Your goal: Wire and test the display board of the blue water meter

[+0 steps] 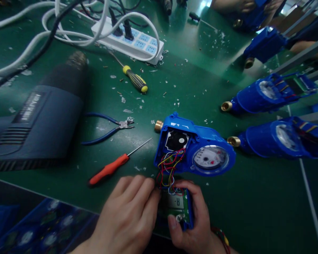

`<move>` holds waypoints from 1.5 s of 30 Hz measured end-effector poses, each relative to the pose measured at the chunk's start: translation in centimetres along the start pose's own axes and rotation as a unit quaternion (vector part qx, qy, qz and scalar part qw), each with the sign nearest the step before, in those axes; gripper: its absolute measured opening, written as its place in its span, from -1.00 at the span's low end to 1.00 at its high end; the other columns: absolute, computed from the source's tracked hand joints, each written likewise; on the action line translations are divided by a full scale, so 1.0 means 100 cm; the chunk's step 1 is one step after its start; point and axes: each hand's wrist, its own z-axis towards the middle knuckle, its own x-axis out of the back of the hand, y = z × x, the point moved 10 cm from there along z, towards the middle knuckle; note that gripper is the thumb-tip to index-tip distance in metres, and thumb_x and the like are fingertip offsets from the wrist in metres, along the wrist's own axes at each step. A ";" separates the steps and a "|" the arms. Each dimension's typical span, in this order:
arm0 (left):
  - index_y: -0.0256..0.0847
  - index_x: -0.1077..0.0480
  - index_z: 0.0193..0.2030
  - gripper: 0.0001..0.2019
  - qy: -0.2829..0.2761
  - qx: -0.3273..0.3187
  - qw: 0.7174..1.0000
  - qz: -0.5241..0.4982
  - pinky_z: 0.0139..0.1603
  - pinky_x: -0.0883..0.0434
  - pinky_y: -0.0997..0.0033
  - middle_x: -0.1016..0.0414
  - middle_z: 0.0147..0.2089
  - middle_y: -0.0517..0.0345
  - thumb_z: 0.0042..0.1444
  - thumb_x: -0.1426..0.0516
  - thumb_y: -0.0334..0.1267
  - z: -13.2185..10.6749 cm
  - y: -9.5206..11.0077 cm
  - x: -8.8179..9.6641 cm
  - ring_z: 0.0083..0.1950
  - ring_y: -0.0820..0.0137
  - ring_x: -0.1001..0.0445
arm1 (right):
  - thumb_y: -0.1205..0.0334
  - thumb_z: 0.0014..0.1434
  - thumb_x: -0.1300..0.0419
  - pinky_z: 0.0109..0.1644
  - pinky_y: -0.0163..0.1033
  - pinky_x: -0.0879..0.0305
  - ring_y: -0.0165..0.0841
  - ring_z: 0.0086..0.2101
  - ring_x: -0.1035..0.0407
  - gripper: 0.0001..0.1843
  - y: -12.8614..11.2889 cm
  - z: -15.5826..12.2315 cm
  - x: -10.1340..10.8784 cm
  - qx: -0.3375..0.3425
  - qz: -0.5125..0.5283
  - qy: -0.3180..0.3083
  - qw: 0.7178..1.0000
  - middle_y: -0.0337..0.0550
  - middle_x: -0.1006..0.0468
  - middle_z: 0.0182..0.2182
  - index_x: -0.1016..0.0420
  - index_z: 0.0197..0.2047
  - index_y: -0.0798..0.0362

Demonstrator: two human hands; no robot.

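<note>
A blue cover with a circuit board [178, 204] and a small display lies in my right hand [198, 215], the thumb on its near edge and the fingers along its far and right sides. My left hand [132, 211] is curled at the board's left edge; its fingertips are hidden, so what they pinch cannot be made out. Red, yellow and white wires [171, 164] run from the board into the open compartment of a blue water meter [196, 132]. The meter has a round dial [211, 158] and a brass threaded end [158, 126].
Left of the meter lie an orange screwdriver [108, 171], blue-handled cutters [103, 132], a yellow-black screwdriver [135, 79] and a heat gun [50, 109]. A power strip [137, 42] with looped cables stands behind. More blue meters [270, 137] line the right; another person's hands [246, 5] work at the back.
</note>
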 end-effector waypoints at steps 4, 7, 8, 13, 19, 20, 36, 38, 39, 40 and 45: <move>-0.26 -0.41 -0.31 -0.77 -0.026 -0.008 0.999 0.022 -0.34 -0.15 0.21 -0.38 -0.34 0.05 0.13 0.05 -0.51 0.005 0.007 -0.006 -0.31 0.25 -0.27 | 0.33 -0.11 -0.15 -0.16 -0.24 -0.34 -0.31 -0.24 -0.36 -0.46 0.002 0.001 -0.001 -0.010 -0.011 -0.011 1.000 -0.17 -0.39 -0.22 -0.19 0.00 0.01; -0.27 -0.40 -0.30 -0.81 -0.039 -0.011 0.999 0.016 -0.34 -0.17 0.21 -0.37 -0.32 0.05 0.13 0.03 -0.51 0.004 0.007 -0.011 -0.31 0.25 -0.27 | 0.33 -0.12 -0.16 -0.16 -0.23 -0.34 -0.31 -0.25 -0.37 -0.45 0.007 0.000 -0.001 -0.028 -0.013 -0.020 0.999 -0.17 -0.40 -0.22 -0.20 0.00 0.01; -0.27 -0.39 -0.30 -0.82 -0.037 -0.012 0.999 0.015 -0.34 -0.17 0.22 -0.36 -0.32 0.05 0.13 0.02 -0.51 0.004 0.006 -0.011 -0.31 0.25 -0.26 | 0.33 -0.11 -0.16 -0.16 -0.24 -0.34 -0.31 -0.25 -0.37 -0.46 0.009 0.000 -0.001 -0.033 -0.012 -0.022 0.999 -0.17 -0.40 -0.23 -0.20 0.00 0.00; -0.26 -0.37 -0.31 -0.83 -0.031 -0.016 0.999 0.010 -0.36 -0.13 0.25 -0.33 -0.36 0.11 0.12 -0.01 -0.54 0.005 0.000 -0.014 -0.34 0.29 -0.24 | 0.31 -0.08 -0.16 -0.18 -0.26 -0.34 -0.33 -0.28 -0.35 -0.49 0.013 0.000 0.000 -0.051 0.001 -0.021 0.998 -0.20 -0.39 -0.24 -0.21 -0.01 -0.02; -0.22 -0.39 -0.32 -0.86 -0.089 -0.024 0.995 0.023 -0.35 -0.13 0.23 -0.35 -0.36 0.16 0.10 -0.06 -0.50 0.012 -0.002 -0.017 -0.34 0.29 -0.24 | 0.31 -0.07 -0.17 -0.19 -0.26 -0.34 -0.32 -0.28 -0.35 -0.51 0.013 0.000 0.001 -0.058 -0.007 -0.029 0.998 -0.19 -0.40 -0.25 -0.22 -0.02 0.00; -0.22 -0.39 -0.32 -0.86 -0.097 -0.028 0.994 0.032 -0.35 -0.14 0.22 -0.36 -0.36 0.15 0.09 -0.06 -0.50 0.013 0.000 -0.017 -0.34 0.28 -0.25 | 0.31 -0.08 -0.17 -0.18 -0.26 -0.34 -0.32 -0.28 -0.36 -0.51 0.012 0.000 0.001 -0.056 -0.009 -0.028 0.998 -0.19 -0.41 -0.25 -0.22 -0.02 0.00; -0.23 -0.34 -0.29 -0.86 -0.103 -0.019 0.994 -0.007 -0.34 -0.18 0.26 -0.31 -0.33 0.13 0.14 -0.02 -0.51 0.007 -0.008 -0.033 -0.32 0.30 -0.25 | 0.30 -0.04 -0.15 -0.24 -0.31 -0.32 -0.37 -0.34 -0.33 -0.57 0.022 0.004 0.002 -0.102 0.017 -0.018 0.994 -0.25 -0.39 -0.30 -0.23 -0.05 -0.04; -0.22 -0.35 -0.31 -0.84 -0.112 -0.011 0.993 -0.022 -0.35 -0.21 0.27 -0.33 -0.33 0.13 0.15 0.00 -0.51 0.009 -0.010 -0.035 -0.32 0.31 -0.27 | 0.29 -0.03 -0.15 -0.26 -0.30 -0.32 -0.37 -0.35 -0.33 -0.59 0.023 0.004 0.002 -0.106 0.021 -0.019 0.994 -0.25 -0.38 -0.31 -0.23 -0.06 -0.03; -0.22 -0.36 -0.32 -0.83 -0.119 -0.007 0.992 -0.028 -0.35 -0.23 0.29 -0.34 -0.33 0.13 0.15 0.01 -0.51 0.009 -0.011 -0.035 -0.32 0.32 -0.28 | 0.28 -0.03 -0.15 -0.27 -0.30 -0.33 -0.37 -0.35 -0.33 -0.60 0.023 0.004 0.002 -0.108 0.023 -0.018 0.994 -0.25 -0.38 -0.32 -0.23 -0.06 -0.03; -0.21 -0.35 -0.33 -0.82 -0.126 -0.004 0.991 -0.037 -0.36 -0.25 0.31 -0.34 -0.34 0.14 0.16 0.02 -0.49 0.009 -0.012 -0.034 -0.33 0.33 -0.28 | 0.28 -0.02 -0.15 -0.28 -0.30 -0.33 -0.37 -0.36 -0.33 -0.60 0.023 0.005 0.001 -0.110 0.026 -0.019 0.993 -0.25 -0.38 -0.32 -0.23 -0.07 -0.03; -0.23 -0.34 -0.12 -0.84 0.016 0.047 0.998 -0.044 -0.19 -0.34 0.35 -0.36 -0.19 0.07 0.18 -0.02 -0.41 -0.001 -0.039 0.014 -0.19 0.35 -0.34 | 0.27 0.01 -0.14 -0.27 -0.29 -0.35 -0.36 -0.36 -0.35 -0.61 0.025 0.002 -0.001 -0.123 0.041 -0.018 0.991 -0.23 -0.40 -0.31 -0.22 -0.06 -0.03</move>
